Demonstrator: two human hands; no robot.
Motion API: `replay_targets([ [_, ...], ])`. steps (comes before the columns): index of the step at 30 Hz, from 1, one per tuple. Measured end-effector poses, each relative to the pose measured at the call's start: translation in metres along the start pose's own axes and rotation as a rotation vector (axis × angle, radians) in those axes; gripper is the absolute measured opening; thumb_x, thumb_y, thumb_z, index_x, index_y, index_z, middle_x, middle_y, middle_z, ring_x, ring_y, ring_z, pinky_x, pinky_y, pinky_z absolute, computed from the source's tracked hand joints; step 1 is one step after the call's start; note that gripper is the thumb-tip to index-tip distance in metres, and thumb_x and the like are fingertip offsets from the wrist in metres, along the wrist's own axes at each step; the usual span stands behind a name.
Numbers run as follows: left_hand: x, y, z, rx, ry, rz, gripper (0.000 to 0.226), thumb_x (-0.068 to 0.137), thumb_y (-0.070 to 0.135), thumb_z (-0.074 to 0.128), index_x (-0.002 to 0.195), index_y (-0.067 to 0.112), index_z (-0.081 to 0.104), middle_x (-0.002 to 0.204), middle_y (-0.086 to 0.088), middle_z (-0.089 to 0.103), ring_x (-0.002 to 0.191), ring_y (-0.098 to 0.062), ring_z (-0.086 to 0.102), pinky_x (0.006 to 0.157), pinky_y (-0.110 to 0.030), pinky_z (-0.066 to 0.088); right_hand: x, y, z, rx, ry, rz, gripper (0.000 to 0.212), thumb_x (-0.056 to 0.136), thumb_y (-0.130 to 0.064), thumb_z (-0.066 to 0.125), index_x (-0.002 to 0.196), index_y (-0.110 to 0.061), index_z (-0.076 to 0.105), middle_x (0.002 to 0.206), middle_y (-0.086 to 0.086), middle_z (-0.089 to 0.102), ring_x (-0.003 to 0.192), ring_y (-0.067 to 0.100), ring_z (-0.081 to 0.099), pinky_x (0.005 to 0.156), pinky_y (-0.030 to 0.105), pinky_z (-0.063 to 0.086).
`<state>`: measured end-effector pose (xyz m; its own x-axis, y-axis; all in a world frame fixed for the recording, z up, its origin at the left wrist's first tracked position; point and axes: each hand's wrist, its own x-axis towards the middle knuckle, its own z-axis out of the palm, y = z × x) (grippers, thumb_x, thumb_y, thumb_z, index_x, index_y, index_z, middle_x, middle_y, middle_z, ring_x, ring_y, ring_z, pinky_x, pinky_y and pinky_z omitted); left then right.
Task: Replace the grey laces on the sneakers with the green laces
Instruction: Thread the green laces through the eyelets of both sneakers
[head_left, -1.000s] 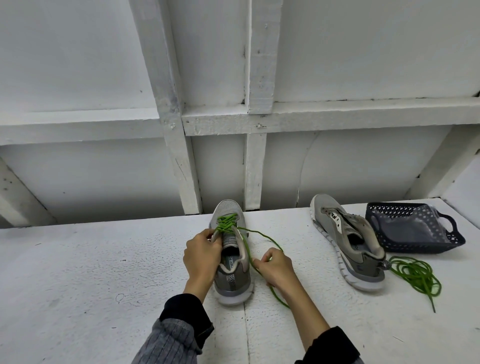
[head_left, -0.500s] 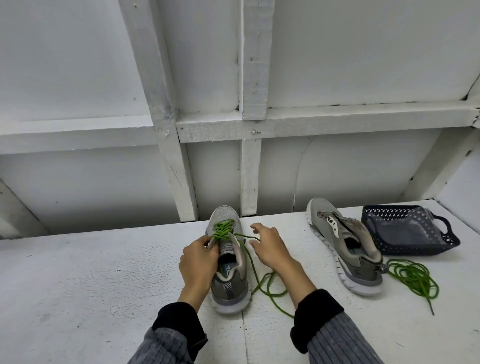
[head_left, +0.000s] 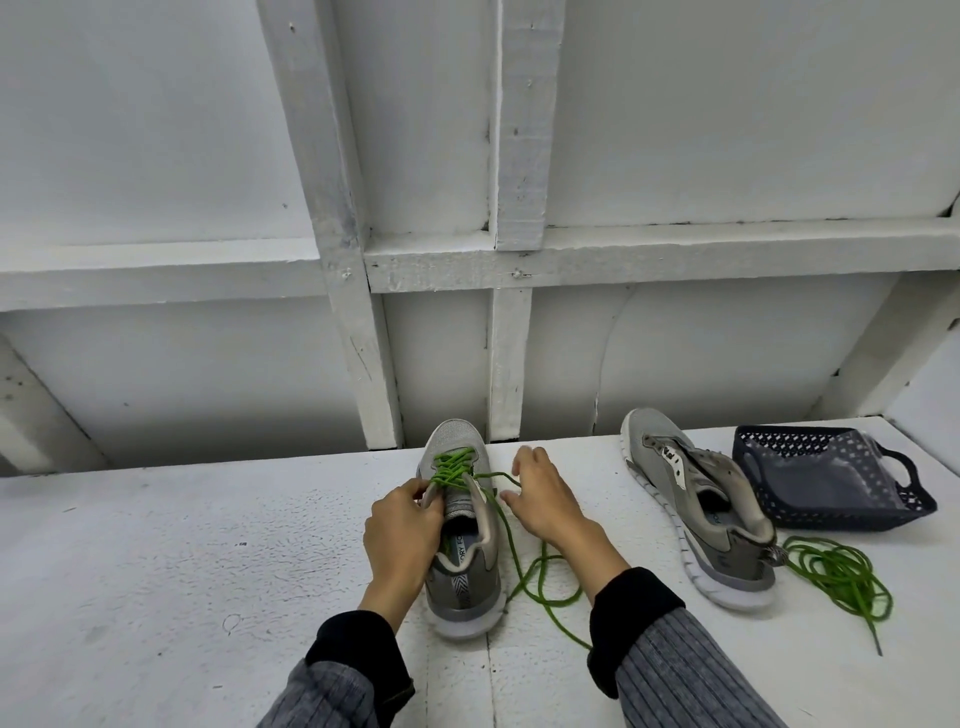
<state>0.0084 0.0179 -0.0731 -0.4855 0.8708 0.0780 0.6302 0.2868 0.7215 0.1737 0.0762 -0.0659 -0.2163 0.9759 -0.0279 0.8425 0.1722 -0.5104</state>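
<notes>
Fingers (head_left: 415, 493) of the left hand (head_left: 402, 540) are pinching the green lace (head_left: 511, 545) at the left eyelets of the near sneaker (head_left: 462, 525), while the right hand (head_left: 543, 501) is hovering just right of the shoe, fingers spread and relaxed, holding nothing. Beyond the right hand's fingers, the unlaced second sneaker (head_left: 696, 504) is lying on the white table (head_left: 156, 571), with a loose green lace coil (head_left: 836, 577) and a dark basket (head_left: 826, 483) further right.
</notes>
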Motion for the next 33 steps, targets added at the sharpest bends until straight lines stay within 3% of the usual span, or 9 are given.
replay_targets([
  [4, 0.0, 0.002, 0.0, 0.007, -0.006, 0.008, 0.023, 0.091, 0.043, 0.057, 0.1, 0.028, 0.072, 0.092, -0.003, 0.073, 0.087, -0.032, 0.064, 0.07, -0.034, 0.05, 0.002, 0.002, -0.001, 0.107, -0.068, -0.036, 0.035, 0.094, -0.016, 0.057, 0.126, -0.017, 0.043, 0.115, 0.004, 0.059, 0.103, 0.025, 0.058, 0.081, 0.032, 0.045],
  [8, 0.0, 0.003, -0.001, -0.009, -0.019, 0.001, 0.025, 0.091, 0.044, 0.057, 0.103, 0.028, 0.072, 0.095, -0.003, 0.073, 0.09, -0.031, 0.064, 0.07, -0.033, 0.046, 0.007, 0.005, 0.0, 0.056, -0.076, -0.058, 0.013, 0.094, -0.022, 0.058, 0.107, -0.019, 0.061, 0.106, 0.004, 0.054, 0.1, 0.022, 0.053, 0.086, 0.036, 0.047],
  [11, 0.0, 0.005, -0.002, -0.016, -0.009, -0.005, 0.024, 0.091, 0.042, 0.058, 0.102, 0.027, 0.073, 0.093, -0.005, 0.073, 0.089, -0.032, 0.064, 0.071, -0.033, 0.047, 0.007, 0.003, 0.0, 0.054, -0.111, -0.085, 0.018, 0.095, -0.019, 0.057, 0.112, -0.016, 0.053, 0.116, 0.005, 0.054, 0.107, 0.023, 0.051, 0.089, 0.036, 0.045],
  [15, -0.003, 0.006, 0.001, -0.043, 0.014, -0.026, 0.023, 0.09, 0.041, 0.059, 0.1, 0.028, 0.075, 0.082, -0.005, 0.073, 0.081, -0.031, 0.064, 0.068, -0.033, 0.05, 0.002, 0.002, -0.007, 0.187, -0.168, -0.049, 0.015, 0.095, -0.012, 0.052, 0.107, -0.017, 0.044, 0.095, 0.012, 0.065, 0.082, 0.024, 0.058, 0.074, 0.035, 0.049],
  [19, -0.006, 0.008, 0.007, -0.056, 0.032, -0.036, 0.024, 0.089, 0.042, 0.06, 0.101, 0.028, 0.076, 0.083, -0.005, 0.073, 0.082, -0.031, 0.066, 0.07, -0.035, 0.053, -0.005, -0.008, -0.034, 0.526, -0.108, -0.026, 0.022, 0.089, -0.001, 0.048, 0.095, -0.022, 0.05, 0.077, 0.008, 0.069, 0.059, 0.017, 0.047, 0.056, 0.027, 0.038],
  [23, -0.011, 0.018, 0.012, -0.062, 0.017, -0.045, 0.025, 0.09, 0.041, 0.059, 0.103, 0.028, 0.075, 0.085, -0.004, 0.073, 0.082, -0.031, 0.065, 0.069, -0.033, 0.051, -0.014, -0.027, -0.064, 0.884, -0.162, -0.089, 0.033, 0.09, 0.011, 0.041, 0.097, -0.009, 0.066, 0.087, 0.007, 0.072, 0.053, 0.006, 0.05, 0.053, 0.018, 0.038],
  [27, -0.006, 0.026, 0.008, -0.035, -0.104, -0.024, 0.021, 0.087, 0.039, 0.062, 0.103, 0.03, 0.072, 0.096, 0.002, 0.073, 0.09, -0.025, 0.066, 0.071, -0.03, 0.047, -0.014, -0.037, -0.069, 0.8, -0.065, -0.194, 0.028, 0.09, 0.006, 0.055, 0.102, -0.014, 0.07, 0.09, 0.0, 0.074, 0.076, -0.001, 0.066, 0.063, 0.01, 0.044],
  [30, 0.003, 0.022, -0.001, -0.303, -0.201, -0.003, 0.027, 0.086, 0.028, 0.065, 0.112, 0.03, 0.067, 0.111, 0.009, 0.069, 0.104, -0.013, 0.063, 0.085, -0.028, 0.048, -0.009, -0.039, -0.064, 0.722, 0.025, -0.184, 0.013, 0.086, -0.011, 0.071, 0.096, -0.019, 0.076, 0.085, -0.006, 0.075, 0.079, -0.001, 0.067, 0.069, 0.009, 0.045],
  [33, -0.001, 0.032, -0.009, -0.523, -0.163, 0.096, 0.016, 0.092, 0.016, 0.06, 0.101, 0.023, 0.071, 0.104, 0.008, 0.069, 0.103, -0.011, 0.062, 0.082, -0.017, 0.047, -0.004, -0.04, -0.06, 0.552, 0.139, -0.181, 0.005, 0.085, -0.019, 0.073, 0.083, -0.021, 0.077, 0.077, -0.011, 0.071, 0.072, 0.001, 0.064, 0.067, 0.016, 0.046],
])
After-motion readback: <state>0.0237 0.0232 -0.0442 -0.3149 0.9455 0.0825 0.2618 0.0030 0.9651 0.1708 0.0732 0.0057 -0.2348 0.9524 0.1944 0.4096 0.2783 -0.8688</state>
